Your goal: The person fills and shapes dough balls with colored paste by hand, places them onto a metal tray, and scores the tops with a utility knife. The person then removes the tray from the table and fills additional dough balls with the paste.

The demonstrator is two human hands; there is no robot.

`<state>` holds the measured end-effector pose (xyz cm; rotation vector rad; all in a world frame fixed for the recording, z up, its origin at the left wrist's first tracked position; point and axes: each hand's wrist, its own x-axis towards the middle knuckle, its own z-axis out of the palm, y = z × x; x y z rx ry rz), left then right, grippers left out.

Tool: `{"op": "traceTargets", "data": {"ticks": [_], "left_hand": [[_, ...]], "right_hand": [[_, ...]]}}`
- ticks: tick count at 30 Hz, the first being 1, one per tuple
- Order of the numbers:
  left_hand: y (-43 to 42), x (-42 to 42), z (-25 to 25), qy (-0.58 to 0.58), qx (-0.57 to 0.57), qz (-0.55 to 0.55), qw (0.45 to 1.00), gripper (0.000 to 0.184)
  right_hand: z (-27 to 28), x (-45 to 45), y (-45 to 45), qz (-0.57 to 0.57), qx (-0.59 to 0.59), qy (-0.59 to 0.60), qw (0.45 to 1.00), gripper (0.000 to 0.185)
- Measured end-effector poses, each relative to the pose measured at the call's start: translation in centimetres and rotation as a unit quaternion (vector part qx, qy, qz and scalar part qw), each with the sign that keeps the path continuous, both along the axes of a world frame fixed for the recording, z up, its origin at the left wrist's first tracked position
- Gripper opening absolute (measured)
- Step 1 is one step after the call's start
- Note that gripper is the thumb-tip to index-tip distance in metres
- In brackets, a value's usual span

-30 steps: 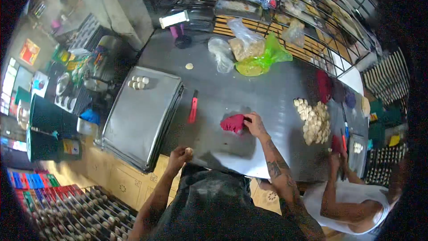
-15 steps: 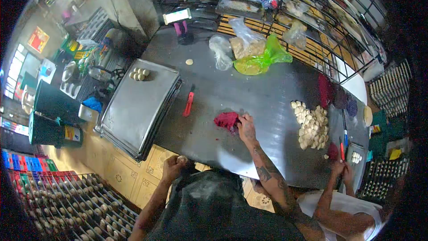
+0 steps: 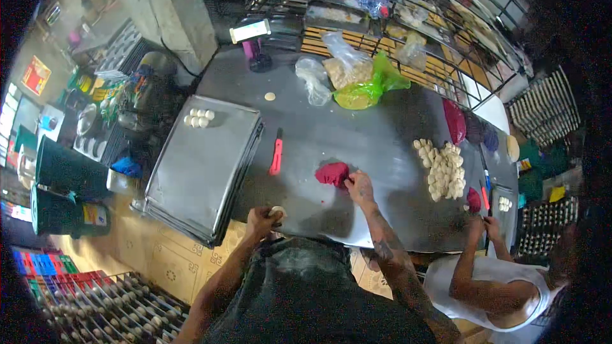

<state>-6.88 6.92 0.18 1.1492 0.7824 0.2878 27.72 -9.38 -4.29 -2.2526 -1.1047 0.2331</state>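
Observation:
A small pale dough piece [image 3: 277, 211] is held in my left hand [image 3: 260, 222], at the near edge of the dark table. My right hand [image 3: 359, 187] has its fingers pinched at the right side of a crimson mass [image 3: 332, 174] lying on the table. Left of that mass lies a red-handled knife [image 3: 276, 155]. A heap of pale dough pieces [image 3: 444, 169] is farther right. One flat pale piece [image 3: 269, 96] lies alone toward the back.
Stacked metal trays [image 3: 203, 159] stand at the left, with several dough balls [image 3: 199, 118] on top. Plastic bags, one green [image 3: 376, 88], and a phone on a stand [image 3: 250, 30] are at the back. A co-worker [image 3: 491, 286] works at the right.
The head view has shifted slightly between frames. The pale piece in my left hand shows more now. My right hand stays at the crimson mass, whose outline looks rounder than half a second ago.

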Motion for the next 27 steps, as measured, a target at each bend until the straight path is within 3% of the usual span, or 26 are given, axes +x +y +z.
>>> {"op": "traceTargets", "data": {"ticks": [2, 3, 6, 9, 11, 12, 13, 14, 17, 18, 19, 20, 21, 24, 25, 27], "left_hand": [[1.5, 0.6, -1.0, -0.021, -0.027, 0.014, 0.999, 0.022], [2.3, 0.8, -1.5, -0.034, -0.051, 0.031, 0.998, 0.023], [4.7, 1.8, -1.0, -0.025, -0.041, 0.012, 0.999, 0.026], [5.6, 3.8, 0.0, 0.021, 0.033, -0.055, 0.998, 0.027], [4.7, 6.2, 0.3, -0.007, -0.147, -0.065, 0.987, 0.03], [3.8, 7.2, 0.4, -0.021, -0.238, -0.068, 0.969, 0.031], [2.9, 7.9, 0.6, -0.018, -0.244, -0.07, 0.967, 0.031], [2.2, 8.9, 1.1, -0.004, -0.199, -0.087, 0.976, 0.032], [1.1, 11.2, 1.4, 0.018, -0.098, -0.116, 0.988, 0.036], [0.8, 11.6, 0.8, 0.021, -0.064, -0.087, 0.994, 0.034], [0.3, 11.7, 0.2, 0.026, -0.032, -0.058, 0.997, 0.032], [-0.3, 11.7, -0.4, 0.034, 0.0, -0.029, 0.999, 0.03], [-0.9, 11.5, -1.1, 0.038, -0.001, -0.024, 0.999, 0.03], [-1.6, 10.7, -0.9, -0.048, -0.127, 0.083, 0.987, 0.023], [-2.0, 10.1, -0.7, -0.041, -0.127, 0.088, 0.987, 0.023], [-2.6, 9.0, -0.1, -0.048, -0.062, 0.021, 0.997, 0.021]], "right_hand": [[2.8, 0.5, 0.2, 0.056, -0.19, 0.168, 0.966, 0.023], [3.1, 0.3, 0.2, 0.053, -0.192, 0.164, 0.966, 0.023], [-0.5, -1.1, -1.3, 0.056, -0.059, 0.294, 0.952, 0.022], [4.3, -7.3, -0.2, -0.007, 0.023, 0.325, 0.946, 0.02], [6.2, -10.5, 2.2, -0.039, 0.065, 0.337, 0.938, 0.018], [6.5, -11.7, 3.3, -0.025, 0.11, 0.22, 0.969, 0.02], [6.8, -13.1, 3.6, -0.011, 0.153, 0.101, 0.983, 0.021], [7.0, -14.4, 3.7, -0.014, 0.15, 0.102, 0.983, 0.021], [7.7, -16.0, 3.9, -0.045, -0.004, -0.141, 0.989, 0.036], [8.0, -15.5, 3.8, -0.042, 0.0, -0.141, 0.989, 0.036], [8.0, -15.2, 3.4, -0.02, 0.057, 0.032, 0.998, 0.033], [8.0, -15.0, 2.8, 0.002, 0.109, 0.207, 0.972, 0.029], [7.9, -14.8, 2.2, 0.025, 0.154, 0.375, 0.914, 0.026], [8.6, -12.4, 0.5, -0.046, 0.171, 0.482, 0.858, 0.023], [8.5, -12.1, 0.0, -0.089, 0.178, 0.532, 0.823, 0.022], [8.1, -12.6, 0.0, -0.051, 0.167, 0.518, 0.838, 0.021]]}}
